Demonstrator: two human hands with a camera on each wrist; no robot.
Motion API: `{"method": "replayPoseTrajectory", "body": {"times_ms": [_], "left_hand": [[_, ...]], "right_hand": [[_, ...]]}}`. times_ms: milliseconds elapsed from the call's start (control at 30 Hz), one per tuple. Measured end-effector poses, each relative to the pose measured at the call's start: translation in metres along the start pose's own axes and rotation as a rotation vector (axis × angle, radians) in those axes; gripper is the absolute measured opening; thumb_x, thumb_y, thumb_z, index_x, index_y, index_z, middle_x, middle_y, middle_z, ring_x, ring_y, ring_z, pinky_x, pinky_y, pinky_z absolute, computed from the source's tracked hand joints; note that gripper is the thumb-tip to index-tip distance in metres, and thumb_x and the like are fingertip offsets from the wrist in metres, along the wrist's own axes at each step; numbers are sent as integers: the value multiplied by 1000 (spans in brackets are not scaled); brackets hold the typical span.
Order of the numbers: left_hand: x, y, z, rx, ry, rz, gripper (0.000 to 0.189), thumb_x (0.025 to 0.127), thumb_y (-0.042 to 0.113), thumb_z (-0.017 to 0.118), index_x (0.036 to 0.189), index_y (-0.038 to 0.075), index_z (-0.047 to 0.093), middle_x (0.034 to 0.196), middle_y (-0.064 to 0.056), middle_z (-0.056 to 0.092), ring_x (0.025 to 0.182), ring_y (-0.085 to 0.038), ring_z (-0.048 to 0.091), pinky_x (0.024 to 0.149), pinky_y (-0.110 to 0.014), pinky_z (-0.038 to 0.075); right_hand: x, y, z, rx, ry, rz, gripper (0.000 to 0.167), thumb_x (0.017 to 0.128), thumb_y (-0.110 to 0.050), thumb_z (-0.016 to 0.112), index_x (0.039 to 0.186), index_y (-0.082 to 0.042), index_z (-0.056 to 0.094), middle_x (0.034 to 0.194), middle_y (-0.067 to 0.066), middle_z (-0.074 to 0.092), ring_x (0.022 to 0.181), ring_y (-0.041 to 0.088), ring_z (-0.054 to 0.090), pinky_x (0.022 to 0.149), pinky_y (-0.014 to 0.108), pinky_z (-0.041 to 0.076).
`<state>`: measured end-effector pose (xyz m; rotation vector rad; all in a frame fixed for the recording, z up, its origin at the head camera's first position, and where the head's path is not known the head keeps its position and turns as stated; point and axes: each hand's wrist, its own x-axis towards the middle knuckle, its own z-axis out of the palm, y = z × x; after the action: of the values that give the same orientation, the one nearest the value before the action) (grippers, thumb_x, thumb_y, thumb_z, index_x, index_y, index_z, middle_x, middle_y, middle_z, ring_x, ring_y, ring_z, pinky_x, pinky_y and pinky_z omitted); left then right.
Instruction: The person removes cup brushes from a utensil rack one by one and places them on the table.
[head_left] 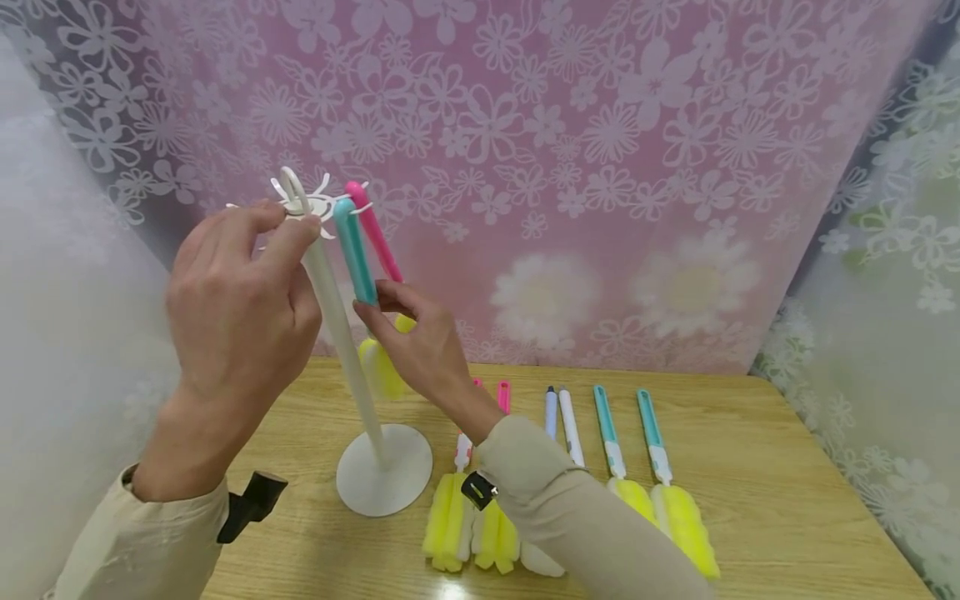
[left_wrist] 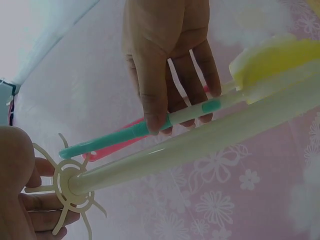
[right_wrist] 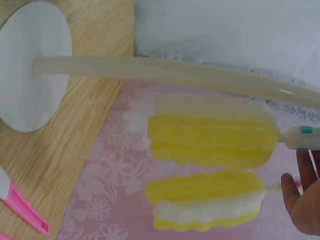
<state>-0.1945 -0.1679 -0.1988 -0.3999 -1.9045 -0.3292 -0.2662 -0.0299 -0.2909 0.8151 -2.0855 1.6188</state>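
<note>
My left hand (head_left: pixel 240 292) holds the top of a white stand (head_left: pixel 337 325), its fingers at the ring of hooks (left_wrist: pixel 59 187). The stand's pole leans, with its round base on the table. My right hand (head_left: pixel 420 342) pinches a sponge brush by its teal handle (head_left: pixel 356 258). The handle's top end is at a hook on the ring's right side; whether the hook passes through its hole cannot be made out. Its yellow-and-white sponge head (right_wrist: pixel 215 135) hangs beside the pole. Just behind, a sponge brush with a pink handle (head_left: pixel 378 237) hangs from the neighbouring hook.
On the wooden table (head_left: pixel 787 500) lie several more sponge brushes, among them a pink-handled one (head_left: pixel 505 398), a blue-handled one (head_left: pixel 551 412), a white-handled one (head_left: pixel 570 425) and a teal-handled one (head_left: pixel 651 425). A flowered pink curtain (head_left: pixel 600 208) hangs behind.
</note>
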Motion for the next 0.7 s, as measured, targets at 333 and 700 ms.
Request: {"method": "replayPoseTrajectory", "body": {"times_ms": [333, 700], "left_hand": [[1, 3, 1, 1, 1, -6, 35, 83, -2, 44, 106, 3, 70, 104, -24, 63, 99, -44, 58, 102, -46, 36], [2, 4, -1, 7, 15, 17, 36, 84, 7, 40, 102, 1, 71, 98, -24, 63, 96, -45, 58, 93, -51, 42]], "right_hand": [[-13, -1, -23, 38, -115, -58, 36, 93, -27, 63, 124, -10, 64, 100, -4, 67, 92, 6, 61, 86, 25, 49], [-27, -19, -38, 69, -154, 49, 36, 92, -29, 63, 121, -9, 65, 96, -7, 69, 85, 7, 63, 76, 28, 52]]}}
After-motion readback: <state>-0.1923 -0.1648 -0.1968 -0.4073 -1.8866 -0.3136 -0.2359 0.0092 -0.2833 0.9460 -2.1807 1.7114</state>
